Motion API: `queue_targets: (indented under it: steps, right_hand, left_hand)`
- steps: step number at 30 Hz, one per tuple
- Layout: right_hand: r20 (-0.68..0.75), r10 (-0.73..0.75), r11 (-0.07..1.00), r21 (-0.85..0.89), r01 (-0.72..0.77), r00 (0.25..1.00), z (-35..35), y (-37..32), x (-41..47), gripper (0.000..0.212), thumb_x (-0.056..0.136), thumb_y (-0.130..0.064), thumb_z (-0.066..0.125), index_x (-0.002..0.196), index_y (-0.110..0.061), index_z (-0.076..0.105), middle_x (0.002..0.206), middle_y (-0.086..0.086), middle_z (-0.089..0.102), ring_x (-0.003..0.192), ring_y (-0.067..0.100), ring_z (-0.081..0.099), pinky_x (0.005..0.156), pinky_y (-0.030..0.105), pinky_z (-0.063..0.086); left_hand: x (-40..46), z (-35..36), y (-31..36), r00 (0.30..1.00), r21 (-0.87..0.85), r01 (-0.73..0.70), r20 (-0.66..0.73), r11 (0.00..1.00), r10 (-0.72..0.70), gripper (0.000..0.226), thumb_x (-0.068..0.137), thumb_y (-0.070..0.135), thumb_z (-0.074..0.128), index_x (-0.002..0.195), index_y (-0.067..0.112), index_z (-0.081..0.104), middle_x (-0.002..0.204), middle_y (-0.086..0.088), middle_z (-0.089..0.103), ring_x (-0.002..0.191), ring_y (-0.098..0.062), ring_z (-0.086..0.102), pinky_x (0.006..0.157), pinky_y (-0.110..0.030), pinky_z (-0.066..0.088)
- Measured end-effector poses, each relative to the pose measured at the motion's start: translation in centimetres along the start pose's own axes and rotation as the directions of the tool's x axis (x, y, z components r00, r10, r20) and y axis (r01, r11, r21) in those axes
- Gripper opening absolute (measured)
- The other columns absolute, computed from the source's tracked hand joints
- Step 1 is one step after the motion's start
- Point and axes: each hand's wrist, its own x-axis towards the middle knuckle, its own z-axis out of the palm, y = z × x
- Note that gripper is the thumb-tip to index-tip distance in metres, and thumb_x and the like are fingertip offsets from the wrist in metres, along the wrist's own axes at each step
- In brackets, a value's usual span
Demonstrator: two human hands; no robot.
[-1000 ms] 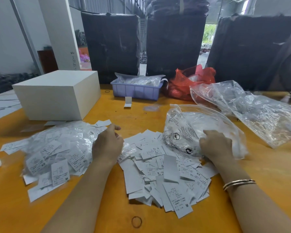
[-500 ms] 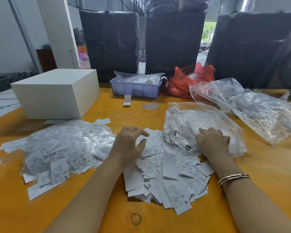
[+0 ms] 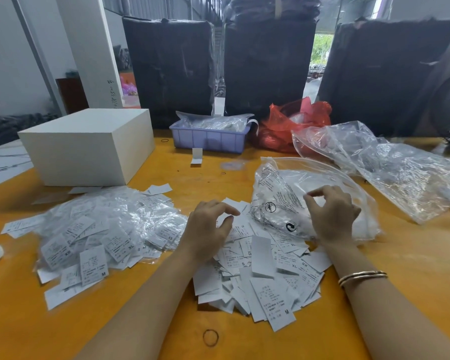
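A heap of loose white size labels point(image 3: 260, 271) lies on the orange table point(image 3: 413, 255) in front of me. To its left is a pile of labels in small clear sleeves point(image 3: 102, 229). A large clear zip bag point(image 3: 278, 201) with printed symbols lies at the heap's upper right. My left hand point(image 3: 205, 229) hovers over the loose labels with fingers curved and nothing visibly in them. My right hand point(image 3: 333, 216), a bangle on its wrist, is raised over the zip bag with thumb and forefinger close together. Whether they pinch clear film cannot be seen.
A white box point(image 3: 89, 146) stands at the back left, a lilac tray point(image 3: 208, 139) with bagged items behind centre, a red plastic bag point(image 3: 291, 123) beside it. Crumpled clear plastic point(image 3: 387, 167) spreads at the right. A rubber band point(image 3: 210, 337) lies near me. Black wrapped bales point(image 3: 268, 66) line the far edge.
My left hand moved right from the sleeved pile to over the loose labels. My right hand lifted off the zip bag it was pressing, and its fingers uncurled upward.
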Motion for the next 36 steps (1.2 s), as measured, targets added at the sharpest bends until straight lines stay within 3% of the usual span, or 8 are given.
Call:
queue_targets:
  steps: [3, 5, 10, 18, 21, 25, 30, 36]
  right_hand:
    - [-0.062, -0.151, 0.964, 0.210, 0.161, 0.987, -0.7, -2.2, -0.4, 0.005, 0.084, -0.012, 0.067, 0.083, -0.008, 0.068, 0.084, 0.007, 0.068, 0.080, 0.021, 0.057, 0.070, 0.028, 0.020]
    - [0.060, -0.298, 0.872, 0.424, 0.246, 0.953, -1.0, -3.9, -0.9, 0.006, 0.086, -0.005, 0.062, 0.081, -0.005, 0.066, 0.078, 0.005, 0.065, 0.077, 0.016, 0.055, 0.075, 0.034, 0.037]
    - [0.460, -0.462, 0.737, 0.675, 0.039, 0.758, -0.8, -5.8, -2.8, 0.017, 0.091, -0.001, 0.053, 0.078, -0.007, 0.061, 0.078, 0.003, 0.058, 0.080, 0.019, 0.052, 0.078, 0.036, 0.040]
    - [0.546, -0.413, 0.754, 0.654, -0.063, 0.729, -0.7, -5.6, -2.8, 0.016, 0.087, -0.034, 0.052, 0.089, -0.022, 0.062, 0.081, -0.006, 0.061, 0.075, 0.005, 0.055, 0.068, 0.019, 0.043]
    - [0.656, -0.466, 0.847, 0.526, 0.083, 0.594, -1.4, -4.6, -2.1, 0.049, 0.073, -0.062, 0.050, 0.103, -0.024, 0.058, 0.087, -0.007, 0.060, 0.077, 0.007, 0.054, 0.069, 0.021, 0.043]
    - [0.791, -0.447, 0.886, 0.329, 0.326, 0.417, -1.4, -4.0, -1.7, 0.027, 0.073, -0.058, 0.063, 0.083, -0.034, 0.055, 0.087, -0.018, 0.051, 0.085, -0.007, 0.043, 0.086, 0.025, 0.024]
    - [0.670, -0.477, 0.843, 0.533, 0.078, 0.569, -0.9, -4.5, -2.3, 0.015, 0.083, -0.018, 0.068, 0.072, -0.017, 0.058, 0.072, -0.007, 0.054, 0.067, 0.004, 0.046, 0.069, 0.023, 0.036]
    - [0.565, -0.277, 0.661, 0.699, -0.273, 0.777, 0.0, -5.1, -2.9, 0.004, 0.087, -0.006, 0.061, 0.083, -0.004, 0.061, 0.070, 0.009, 0.056, 0.055, 0.014, 0.048, 0.053, 0.024, 0.041]
  left_hand:
    - [0.2, -0.2, 0.1, 0.998, -0.073, -0.026, -0.053, 0.997, 0.022, 0.027, 0.086, 0.004, 0.062, 0.109, 0.018, 0.065, 0.107, 0.009, 0.059, 0.109, -0.012, 0.050, 0.093, -0.023, 0.037]
    - [0.3, -0.4, 0.3, 0.999, -0.169, -0.043, -0.027, 0.985, 0.039, 0.045, 0.084, 0.000, 0.062, 0.122, 0.023, 0.057, 0.115, 0.013, 0.053, 0.112, -0.005, 0.047, 0.095, -0.015, 0.037]
    - [0.0, -0.8, 1.0, 0.983, -0.464, 0.081, 0.186, 0.882, 0.008, 0.056, 0.084, 0.014, 0.055, 0.132, 0.039, 0.041, 0.128, 0.020, 0.051, 0.118, 0.005, 0.047, 0.091, -0.008, 0.039]
    - [0.6, -0.3, 0.7, 0.977, -0.536, 0.210, 0.145, 0.818, -0.156, 0.008, 0.088, 0.007, 0.062, 0.087, 0.013, 0.067, 0.078, -0.002, 0.067, 0.068, -0.002, 0.061, 0.063, -0.013, 0.047]
    - [0.8, -0.2, 0.2, 0.954, -0.606, 0.291, 0.132, 0.740, -0.267, 0.015, 0.092, 0.017, 0.057, 0.081, 0.013, 0.065, 0.074, 0.002, 0.067, 0.063, -0.001, 0.060, 0.059, -0.012, 0.047]
    - [0.8, -0.2, 0.0, 0.931, -0.646, 0.343, 0.139, 0.682, -0.336, 0.014, 0.093, 0.016, 0.057, 0.084, 0.014, 0.067, 0.071, 0.006, 0.070, 0.064, -0.003, 0.062, 0.059, -0.012, 0.047]
    - [0.8, -0.3, 0.0, 0.933, -0.668, 0.337, 0.140, 0.664, -0.332, 0.014, 0.092, 0.011, 0.057, 0.100, 0.018, 0.065, 0.069, 0.005, 0.070, 0.063, -0.003, 0.062, 0.056, -0.013, 0.045]
    - [1.0, -0.1, 0.1, 0.922, -0.636, 0.360, 0.130, 0.682, -0.366, 0.013, 0.090, 0.020, 0.061, 0.081, 0.020, 0.071, 0.068, 0.013, 0.068, 0.061, 0.004, 0.058, 0.054, -0.009, 0.043]
